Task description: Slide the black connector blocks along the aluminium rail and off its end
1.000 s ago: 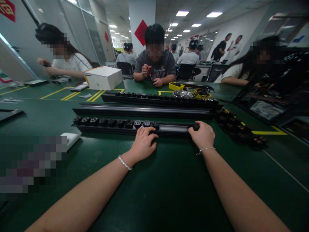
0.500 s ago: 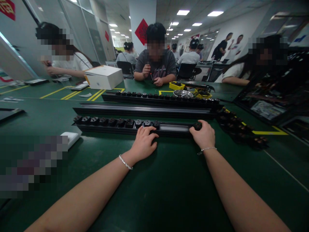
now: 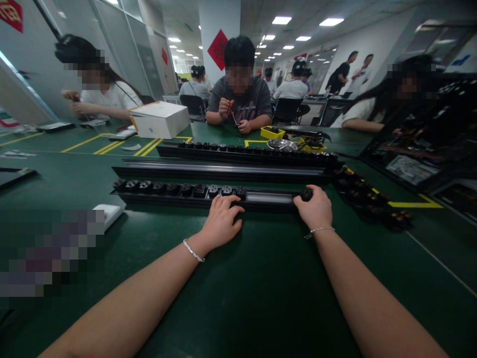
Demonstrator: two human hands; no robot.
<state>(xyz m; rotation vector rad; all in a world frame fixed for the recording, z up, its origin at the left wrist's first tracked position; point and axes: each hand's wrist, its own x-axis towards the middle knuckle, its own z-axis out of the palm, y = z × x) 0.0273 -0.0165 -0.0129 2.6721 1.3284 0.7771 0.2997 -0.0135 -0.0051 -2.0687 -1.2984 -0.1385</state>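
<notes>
On a green table (image 3: 261, 288), the left hand (image 3: 222, 220) rests flat, fingers spread, against a long black rail (image 3: 268, 198); the right hand (image 3: 315, 209) pinches a small black part (image 3: 306, 194) at the rail's right end.

Green table mat (image 3: 261, 298) carries yellow tape lines. White cardboard box (image 3: 161, 120) sits at the far left-centre. Yellow plastic tray (image 3: 272, 132) stands beside a round metal bowl (image 3: 282, 145). A seated person in a grey shirt (image 3: 240, 102) holds a red-handled screwdriver (image 3: 231, 113).
</notes>
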